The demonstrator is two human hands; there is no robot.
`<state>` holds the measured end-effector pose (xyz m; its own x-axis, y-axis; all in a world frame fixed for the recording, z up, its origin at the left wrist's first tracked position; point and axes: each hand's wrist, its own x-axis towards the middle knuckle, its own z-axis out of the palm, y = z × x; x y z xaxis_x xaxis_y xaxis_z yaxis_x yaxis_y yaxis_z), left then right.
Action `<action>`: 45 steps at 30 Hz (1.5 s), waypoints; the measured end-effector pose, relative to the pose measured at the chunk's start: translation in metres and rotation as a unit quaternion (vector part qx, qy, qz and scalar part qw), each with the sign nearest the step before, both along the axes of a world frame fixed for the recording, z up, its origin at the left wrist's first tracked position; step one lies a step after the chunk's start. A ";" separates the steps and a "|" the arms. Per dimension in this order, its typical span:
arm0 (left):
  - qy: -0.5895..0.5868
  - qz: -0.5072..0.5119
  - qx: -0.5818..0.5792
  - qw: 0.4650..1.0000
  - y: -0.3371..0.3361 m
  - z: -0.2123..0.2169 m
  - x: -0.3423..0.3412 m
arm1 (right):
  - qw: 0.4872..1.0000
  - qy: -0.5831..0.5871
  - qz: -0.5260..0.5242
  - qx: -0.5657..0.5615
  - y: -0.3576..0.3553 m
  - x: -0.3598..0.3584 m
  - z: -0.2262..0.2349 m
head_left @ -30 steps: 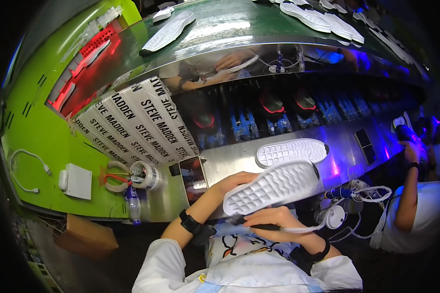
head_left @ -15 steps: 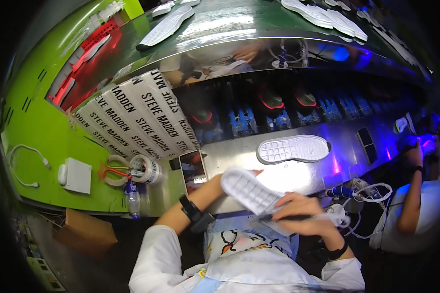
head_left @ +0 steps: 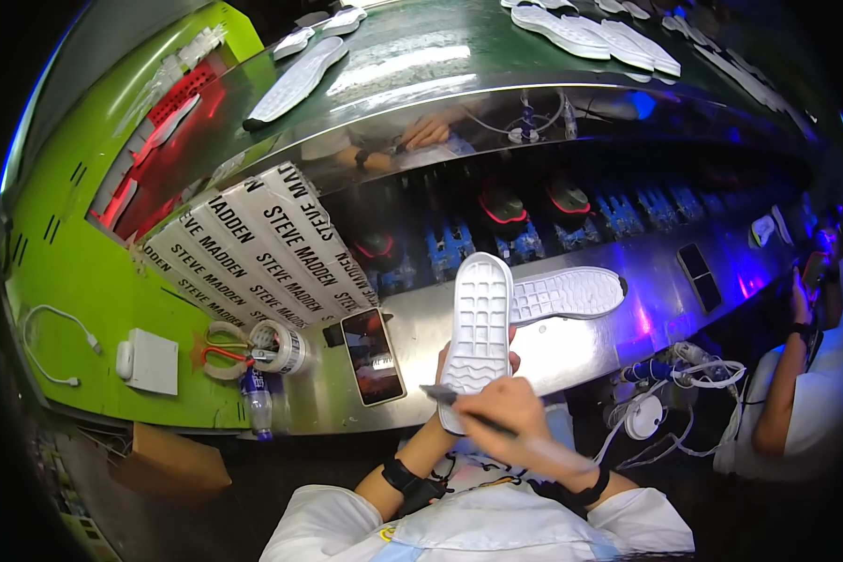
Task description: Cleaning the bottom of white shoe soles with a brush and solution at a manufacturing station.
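— While the left hand [head_left: 443, 375] gripped the white sole [head_left: 479, 328] upright by its heel, above the bench edge, how did it handle?

— Light and bendy, probably; best held there. The right hand [head_left: 501, 412] pinched a pen [head_left: 468, 409] against it.

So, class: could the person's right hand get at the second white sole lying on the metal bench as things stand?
Probably not at once: the right hand holds a pen against the upright sole, though the lying sole sits uncovered just beyond.
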<state>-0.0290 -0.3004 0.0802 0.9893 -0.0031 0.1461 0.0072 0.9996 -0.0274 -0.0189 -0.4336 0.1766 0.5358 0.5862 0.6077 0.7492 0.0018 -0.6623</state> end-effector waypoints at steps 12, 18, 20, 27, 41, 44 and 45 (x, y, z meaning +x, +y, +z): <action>0.051 -0.059 0.084 0.993 0.021 0.044 0.004 | 0.973 0.192 0.122 -0.038 -0.007 -0.002 0.010; 0.034 -0.066 0.183 0.980 0.035 0.057 0.009 | 0.962 0.258 0.089 0.028 -0.003 0.004 0.014; 0.069 -0.057 0.220 0.971 0.035 0.065 0.007 | 0.914 0.340 0.197 -0.100 -0.014 0.008 0.010; 0.029 -0.147 0.226 0.962 0.046 0.069 0.011 | 0.904 0.377 0.174 -0.104 -0.023 0.014 0.015; 0.239 -0.298 0.359 0.852 0.035 0.084 0.028 | 0.975 0.067 0.202 -0.072 -0.019 0.014 0.029; 0.238 -0.230 0.420 0.845 0.036 0.077 0.017 | 0.938 0.135 0.218 -0.235 -0.040 0.029 0.032; 0.144 -0.169 0.481 0.848 0.029 0.094 0.007 | 0.947 0.177 0.221 -0.153 -0.045 0.032 0.039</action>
